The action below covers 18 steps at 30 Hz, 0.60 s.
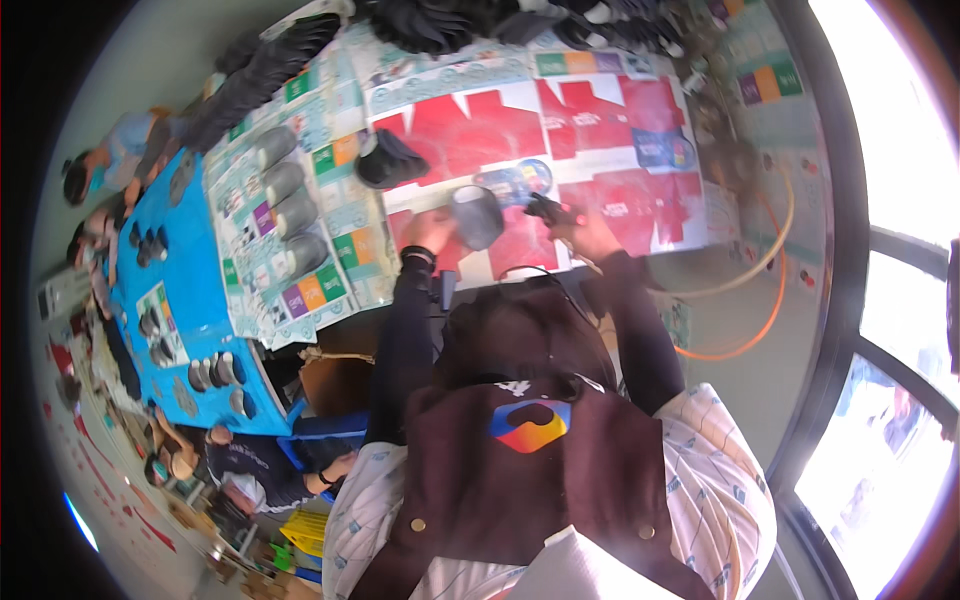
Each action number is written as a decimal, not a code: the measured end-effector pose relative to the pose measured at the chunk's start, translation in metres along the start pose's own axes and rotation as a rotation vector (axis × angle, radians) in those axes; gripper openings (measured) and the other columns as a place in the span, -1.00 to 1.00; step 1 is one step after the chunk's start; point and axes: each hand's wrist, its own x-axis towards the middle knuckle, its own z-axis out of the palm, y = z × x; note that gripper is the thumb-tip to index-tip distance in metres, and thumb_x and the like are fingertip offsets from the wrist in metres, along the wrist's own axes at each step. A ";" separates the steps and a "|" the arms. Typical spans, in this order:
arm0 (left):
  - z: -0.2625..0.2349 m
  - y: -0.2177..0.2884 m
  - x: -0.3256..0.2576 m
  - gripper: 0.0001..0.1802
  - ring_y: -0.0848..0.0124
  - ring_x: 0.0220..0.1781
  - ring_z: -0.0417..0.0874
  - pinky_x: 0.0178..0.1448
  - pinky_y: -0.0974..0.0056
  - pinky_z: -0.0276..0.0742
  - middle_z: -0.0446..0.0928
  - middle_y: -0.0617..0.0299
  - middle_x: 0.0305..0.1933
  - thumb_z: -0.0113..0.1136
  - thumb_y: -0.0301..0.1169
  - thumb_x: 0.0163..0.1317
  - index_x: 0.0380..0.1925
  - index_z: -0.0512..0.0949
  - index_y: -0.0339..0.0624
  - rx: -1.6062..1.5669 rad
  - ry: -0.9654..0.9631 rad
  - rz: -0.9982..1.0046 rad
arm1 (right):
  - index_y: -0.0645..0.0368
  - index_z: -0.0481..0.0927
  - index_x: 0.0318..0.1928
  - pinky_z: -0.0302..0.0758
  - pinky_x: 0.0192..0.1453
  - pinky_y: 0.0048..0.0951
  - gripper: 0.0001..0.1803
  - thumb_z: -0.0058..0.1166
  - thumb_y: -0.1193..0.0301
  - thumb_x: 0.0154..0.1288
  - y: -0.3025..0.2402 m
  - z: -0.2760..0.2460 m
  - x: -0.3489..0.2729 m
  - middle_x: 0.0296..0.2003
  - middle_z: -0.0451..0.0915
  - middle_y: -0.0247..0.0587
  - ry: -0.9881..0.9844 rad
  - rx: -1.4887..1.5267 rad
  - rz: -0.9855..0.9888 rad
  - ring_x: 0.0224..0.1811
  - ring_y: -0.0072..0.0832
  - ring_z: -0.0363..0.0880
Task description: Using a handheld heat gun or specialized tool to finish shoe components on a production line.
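Observation:
My left hand [428, 232] is closed on the near left edge of a dark grey cup-shaped piece [477, 218], raised over the red-printed sheets. In my right hand [590, 238] is a small black spray-gun-like tool [545, 210], its tip pointing left at the grey piece with a short gap between them. Motion blur softens both hands, and the tool's exact kind is unclear. Beyond my left hand lies another dark, hollow piece [390, 160], open side up.
Grey rounded pieces [285, 185] stand in a row on printed paper at left. Stacked dark pieces [425, 25] line the table's far edge. An orange hose [765, 325] and a pale hose [745, 285] curve at right. People sit around a blue table [190, 275] further left.

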 end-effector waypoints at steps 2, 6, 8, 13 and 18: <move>-0.002 0.043 -0.006 -0.64 0.25 -0.37 0.77 -0.22 0.14 0.62 0.73 0.10 -0.43 0.32 -0.10 0.09 -0.37 0.76 -0.20 -0.076 -0.104 0.058 | 0.24 0.69 -0.08 0.54 -0.43 -0.35 -0.62 0.33 0.35 0.09 0.035 -0.009 0.002 -0.45 0.67 -0.23 0.045 0.118 -0.056 -0.52 -0.49 0.60; -0.009 0.052 -0.038 -0.70 0.34 -0.35 0.71 -0.20 0.20 0.59 0.70 0.10 -0.43 0.41 -0.26 0.03 -0.40 0.66 -0.30 -0.275 -0.036 0.129 | 0.25 0.71 -0.07 0.45 -0.53 -0.51 -0.69 0.24 0.45 0.15 0.013 -0.010 -0.026 -0.33 0.70 -0.33 0.043 0.234 -0.045 -0.45 -0.58 0.60; -0.023 0.031 -0.055 -0.78 0.41 -0.30 0.69 -0.15 0.26 0.58 0.65 0.18 -0.44 0.37 -0.33 0.14 -0.41 0.61 -0.28 -0.358 0.058 0.178 | 0.25 0.73 -0.10 0.45 -0.52 -0.52 -0.71 0.20 0.46 0.16 0.016 -0.021 -0.034 -0.26 0.73 -0.31 0.027 0.230 -0.054 -0.34 -0.56 0.65; -0.081 -0.070 -0.101 -0.84 0.36 -0.07 0.69 0.06 0.26 0.66 0.58 0.11 -0.08 0.21 -0.44 0.38 -0.14 0.50 -0.27 -1.247 0.009 -0.012 | 0.29 0.72 -0.20 0.53 -0.37 -0.48 -0.74 0.08 0.55 0.08 0.013 -0.033 -0.039 -0.24 0.74 -0.27 0.062 0.211 0.000 -0.21 -0.47 0.69; -0.101 -0.200 -0.156 -0.77 0.28 0.00 0.66 -0.09 0.17 0.62 0.59 0.07 -0.03 0.18 -0.49 0.37 -0.03 0.41 -0.05 -1.608 0.546 -0.130 | 0.31 0.72 -0.19 0.53 -0.49 -0.48 -0.72 0.06 0.50 0.10 -0.025 -0.019 -0.040 -0.28 0.74 -0.25 0.027 0.119 0.014 -0.28 -0.49 0.69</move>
